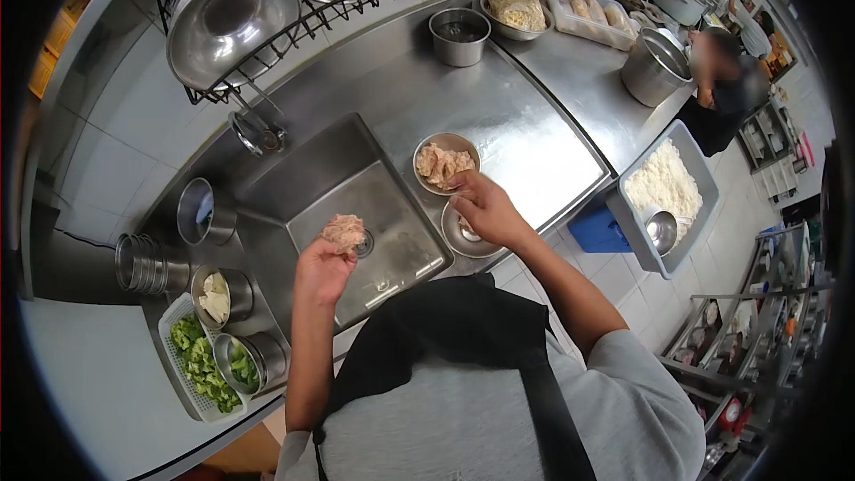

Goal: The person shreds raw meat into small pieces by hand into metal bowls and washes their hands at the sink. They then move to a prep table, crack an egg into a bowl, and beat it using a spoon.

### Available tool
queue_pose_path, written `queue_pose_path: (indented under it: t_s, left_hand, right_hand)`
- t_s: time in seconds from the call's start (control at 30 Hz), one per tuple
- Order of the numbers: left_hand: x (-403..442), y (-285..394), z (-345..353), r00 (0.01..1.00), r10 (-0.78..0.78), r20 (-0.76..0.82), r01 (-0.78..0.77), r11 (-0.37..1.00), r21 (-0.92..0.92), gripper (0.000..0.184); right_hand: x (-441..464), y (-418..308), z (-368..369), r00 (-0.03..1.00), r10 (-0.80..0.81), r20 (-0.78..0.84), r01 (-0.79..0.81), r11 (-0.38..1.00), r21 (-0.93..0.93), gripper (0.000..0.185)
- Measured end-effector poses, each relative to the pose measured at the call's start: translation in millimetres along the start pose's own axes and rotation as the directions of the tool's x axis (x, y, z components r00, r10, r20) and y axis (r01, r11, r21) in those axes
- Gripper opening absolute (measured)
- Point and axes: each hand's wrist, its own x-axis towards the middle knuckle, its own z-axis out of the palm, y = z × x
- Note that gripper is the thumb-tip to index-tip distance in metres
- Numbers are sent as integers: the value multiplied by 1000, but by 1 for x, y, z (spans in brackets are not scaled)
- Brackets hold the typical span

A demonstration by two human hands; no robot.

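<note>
My left hand (322, 272) is closed around a clump of pale pink raw meat (344, 232), held up over the sink (392, 205). Between the two round metal bowls at the sink's right side, my right hand (485, 209) hovers with thumb and fingers drawn together. Whatever those fingers pinch, if anything, is hidden. More raw meat (443, 163) fills the farther metal bowl (476, 147). The nearer metal bowl (472, 249) is partly covered by my right hand and has a little pale meat in it.
Broccoli in a white basket (169, 338) and several metal pots (151, 263) stand left of the sink. A grey tub (704, 187) of white flour is at the right. Farther back are a metal pot (460, 36), a rack (356, 4) of bowls and another person (717, 107).
</note>
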Motion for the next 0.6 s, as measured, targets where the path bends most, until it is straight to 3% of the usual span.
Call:
queue_pose_path:
  t_s: [0.03,0.07,0.17,0.2,0.3,0.33,0.43,0.53,0.6]
  left_hand:
    - [0,-5,-3,1000,1,14,-1,999,46,51]
    - [2,-10,-3,1000,4,29,-7,996,91,53]
    - [-1,-20,3,998,-17,67,4,981,194,54]
    - [-3,-20,6,997,-26,78,8,974,225,54]
    - [-3,-21,21,995,-10,103,-26,939,342,51]
    - [-2,-22,25,990,2,138,-51,935,352,48]
    - [1,-25,30,992,30,122,-72,931,357,44]
    - [6,-26,36,993,69,98,-99,938,333,39]
    - [3,-24,47,993,88,81,-111,926,360,37]
  right_hand:
    - [-3,2,-2,990,-122,-75,100,964,-246,35]
    - [-6,13,-5,987,-152,-48,121,910,-396,38]
    - [-5,66,1,975,-93,200,196,787,-585,36]
    - [-5,73,7,959,-176,222,279,718,-637,38]
    - [-6,4,14,950,-132,282,223,919,-324,48]
    - [-9,-24,21,960,-43,277,81,989,-126,57]
    - [-11,-69,43,937,-295,188,287,955,72,62]
    - [-2,-78,55,910,-396,122,412,897,-160,56]
    - [1,-80,57,894,-431,122,447,872,-201,51]
